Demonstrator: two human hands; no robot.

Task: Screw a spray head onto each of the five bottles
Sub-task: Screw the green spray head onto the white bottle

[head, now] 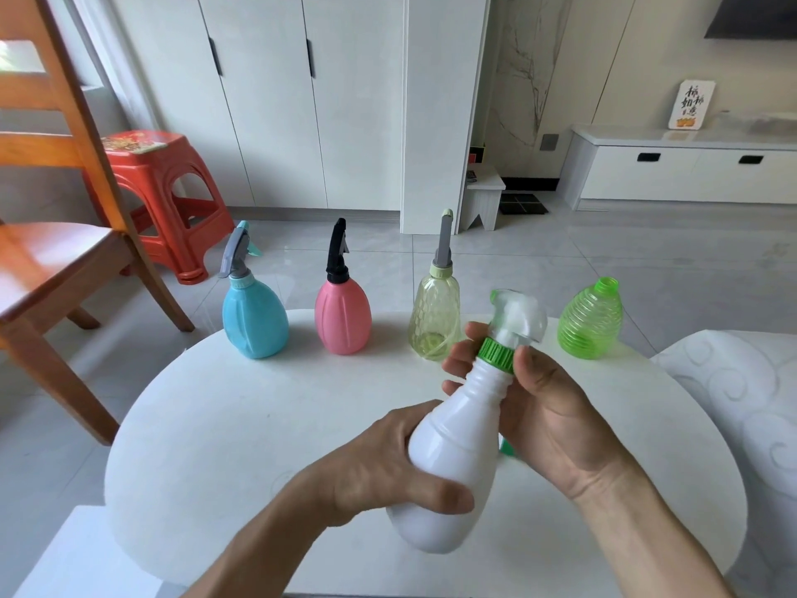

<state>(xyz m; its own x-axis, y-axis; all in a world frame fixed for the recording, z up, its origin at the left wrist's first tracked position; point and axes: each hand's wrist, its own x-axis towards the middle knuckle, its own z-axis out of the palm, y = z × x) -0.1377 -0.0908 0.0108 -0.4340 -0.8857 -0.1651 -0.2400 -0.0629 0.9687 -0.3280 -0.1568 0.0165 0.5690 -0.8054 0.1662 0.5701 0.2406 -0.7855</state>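
The left hand [384,463] grips the lower body of a white bottle [453,451], thumb curled across its front and fingers wrapped behind, holding it tilted above the round white bench [207,425] with the neck leaning up and to the right. The right hand [539,407] pinches the ribbed green collar [497,355] at the bottle's neck — the thumb lies on the right side of the collar and the fingertips show on its left. Above the collar sits a translucent, pale green spray head [519,315], blurred, so its details are hard to make out.

Four other bottles stand upright in a row along the far edge of the bench. From left to right: a blue bottle [254,321] carrying a grey trigger head, a pink bottle [343,319] carrying a black trigger head, a clear yellowish bottle [433,319] topped with a grey and pale green head, and a ribbed green bottle [591,323] whose threaded neck is open, with no head on it. A small green piece [506,446] shows on the bench just behind the right hand, mostly hidden — what it is cannot be told.

Beyond the bench, on the tiled floor, stand a wooden chair [56,235] and a red plastic stool [159,196].
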